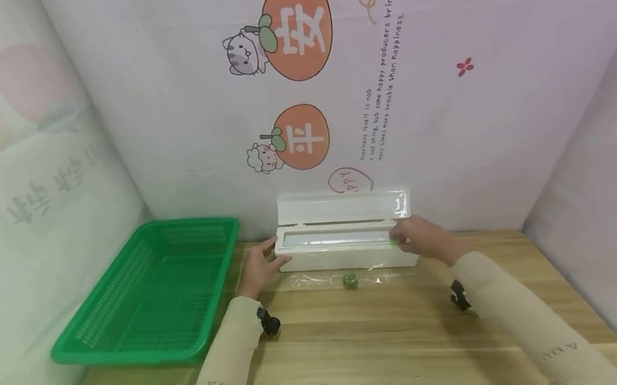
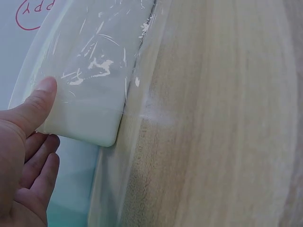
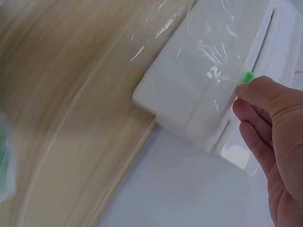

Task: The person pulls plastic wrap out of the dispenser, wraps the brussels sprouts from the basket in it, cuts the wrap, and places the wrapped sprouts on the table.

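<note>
A white cling film dispenser (image 1: 347, 257) lies lengthwise against the back wall, its lid (image 1: 340, 208) raised. Clear film (image 2: 102, 66) drapes over the dispenser's front and onto the table. My left hand (image 1: 258, 267) grips the dispenser's left end, thumb on the film-covered edge in the left wrist view. At the other end, my right hand (image 1: 423, 239) pinches a small green slider (image 3: 247, 77) set on the dispenser's slotted edge. On the film in front of the dispenser sits a small green item (image 1: 350, 280), wrapped in clear plastic in the right wrist view.
A green plastic basket (image 1: 130, 358) with perforated sides stands on the left of the wooden table (image 1: 378, 353). Printed white cloth (image 1: 184, 105) hangs behind and along both sides. Black cameras are strapped to both wrists.
</note>
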{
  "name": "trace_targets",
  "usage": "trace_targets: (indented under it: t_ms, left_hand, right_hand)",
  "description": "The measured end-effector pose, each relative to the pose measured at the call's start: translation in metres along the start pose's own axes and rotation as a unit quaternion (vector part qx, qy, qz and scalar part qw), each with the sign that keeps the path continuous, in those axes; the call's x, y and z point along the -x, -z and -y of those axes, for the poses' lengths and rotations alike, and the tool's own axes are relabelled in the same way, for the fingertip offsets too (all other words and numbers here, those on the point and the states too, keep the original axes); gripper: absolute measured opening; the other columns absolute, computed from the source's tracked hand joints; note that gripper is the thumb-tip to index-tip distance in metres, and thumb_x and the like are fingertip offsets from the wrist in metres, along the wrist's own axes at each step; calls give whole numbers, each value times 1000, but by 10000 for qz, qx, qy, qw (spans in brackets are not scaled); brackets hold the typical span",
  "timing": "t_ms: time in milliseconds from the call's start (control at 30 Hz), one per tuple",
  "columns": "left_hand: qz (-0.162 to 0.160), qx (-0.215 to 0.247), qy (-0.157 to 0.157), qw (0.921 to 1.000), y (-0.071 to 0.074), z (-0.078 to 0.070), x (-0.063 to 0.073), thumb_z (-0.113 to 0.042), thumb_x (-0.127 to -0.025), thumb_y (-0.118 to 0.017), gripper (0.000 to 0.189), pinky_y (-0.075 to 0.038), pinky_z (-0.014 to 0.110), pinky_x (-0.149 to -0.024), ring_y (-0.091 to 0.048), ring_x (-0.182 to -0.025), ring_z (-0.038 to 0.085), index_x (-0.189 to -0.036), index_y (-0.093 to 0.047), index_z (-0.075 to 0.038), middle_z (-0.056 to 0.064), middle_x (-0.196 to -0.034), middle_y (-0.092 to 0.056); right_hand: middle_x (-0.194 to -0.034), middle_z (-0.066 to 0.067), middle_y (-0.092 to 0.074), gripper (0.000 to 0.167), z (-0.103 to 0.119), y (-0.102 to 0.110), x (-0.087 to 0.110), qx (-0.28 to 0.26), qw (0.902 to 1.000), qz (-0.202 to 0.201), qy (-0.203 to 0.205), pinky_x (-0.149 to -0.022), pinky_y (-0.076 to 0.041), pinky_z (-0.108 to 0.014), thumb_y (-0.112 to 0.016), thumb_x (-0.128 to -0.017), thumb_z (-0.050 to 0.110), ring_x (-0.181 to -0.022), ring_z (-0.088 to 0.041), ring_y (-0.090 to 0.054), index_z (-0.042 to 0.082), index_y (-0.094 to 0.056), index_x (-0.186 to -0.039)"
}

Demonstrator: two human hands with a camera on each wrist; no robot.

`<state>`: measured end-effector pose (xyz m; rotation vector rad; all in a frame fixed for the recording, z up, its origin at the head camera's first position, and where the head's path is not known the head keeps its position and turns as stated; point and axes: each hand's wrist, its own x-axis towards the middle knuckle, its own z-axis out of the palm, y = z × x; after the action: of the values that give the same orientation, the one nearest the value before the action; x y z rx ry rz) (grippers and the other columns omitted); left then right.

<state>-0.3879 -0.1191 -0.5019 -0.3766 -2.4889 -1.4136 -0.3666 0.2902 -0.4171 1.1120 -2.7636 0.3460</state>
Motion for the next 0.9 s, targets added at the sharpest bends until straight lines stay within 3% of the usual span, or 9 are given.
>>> trace_targets:
  t_ms: [233,367,433,600,633,900]
  left_hand:
    - [112,-46,211,9997,-2,0,6,-21,-88,-87,66,-57,50,-107,-65,-130,41,-145,-61,-2,22,-145,-64]
    - [165,4,130,9998,-4,-3,7,-22,-89,-86,68,-57,51,-107,-64,-131,42,-147,-59,-1,23,-148,-61]
    - [149,-40,109,9998,-5,-4,7,-23,-88,-86,68,-59,49,-105,-68,-124,42,-147,-59,-1,23,-149,-60]
    - [-53,-246,0,9997,-1,-6,4,-21,-86,-88,67,-60,48,-102,-71,-117,40,-144,-62,0,22,-145,-64]
    - [-66,-292,-45,9995,0,-5,3,-21,-86,-88,67,-59,49,-104,-69,-123,39,-144,-62,0,22,-144,-64]
    - [8,-827,-295,9961,6,3,-1,-19,-89,-84,62,-54,53,-111,-64,-132,41,-144,-62,-1,22,-143,-65]
  right_hand:
    - [-88,-12,-77,18,-17,4,30,-95,9999,-43,-134,-78,-66,-39,-73,-84,-13,-81,-26,-74,4,-75,-90]
    - [-88,-12,-78,17,-28,3,38,-68,9997,-192,-157,-78,-66,-40,-74,-84,-12,-81,-26,-74,3,-76,-92]
    - [-91,-15,-79,16,-31,5,42,-99,9995,-244,-191,-79,-66,-42,-75,-84,-11,-84,-30,-76,1,-77,-95]
    - [-100,-20,-79,16,-33,7,42,-240,9991,-234,-268,-85,-66,-46,-75,-88,-8,-91,-35,-77,-2,-77,-103]
    - [-101,-20,-79,16,-32,7,42,-236,9990,-224,-307,-86,-66,-46,-75,-88,-8,-92,-34,-77,-2,-77,-104]
    - [-102,-21,-79,18,-26,5,39,-295,9982,-286,-430,-86,-66,-44,-74,-88,-10,-92,-34,-77,-4,-76,-105]
